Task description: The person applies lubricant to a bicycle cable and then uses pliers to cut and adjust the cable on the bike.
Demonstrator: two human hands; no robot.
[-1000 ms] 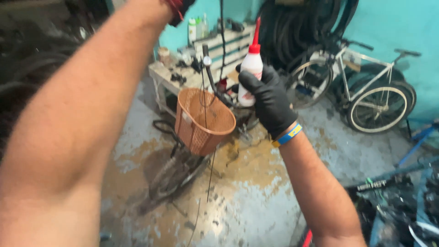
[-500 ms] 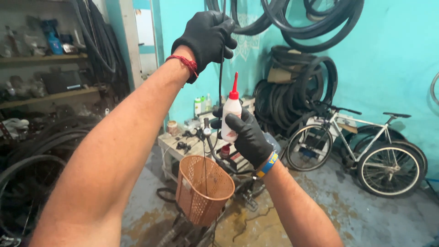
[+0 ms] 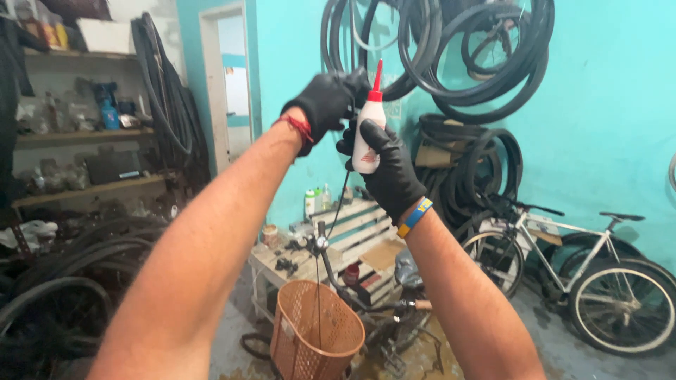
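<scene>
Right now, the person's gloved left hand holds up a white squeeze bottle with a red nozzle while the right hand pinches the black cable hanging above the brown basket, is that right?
Not quite: the hands are swapped. The head view shows the gloved right hand holding the white squeeze bottle with a red nozzle, while the left hand pinches the black cable hanging above the brown basket.

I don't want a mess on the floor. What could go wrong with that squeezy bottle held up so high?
The bottle is held upright in the right hand, its red tip by the cable that the left hand pinches. A hard squeeze might send drips down the cable toward the basket and handlebar below. Slippery gloves might also lose the bottle.
</scene>
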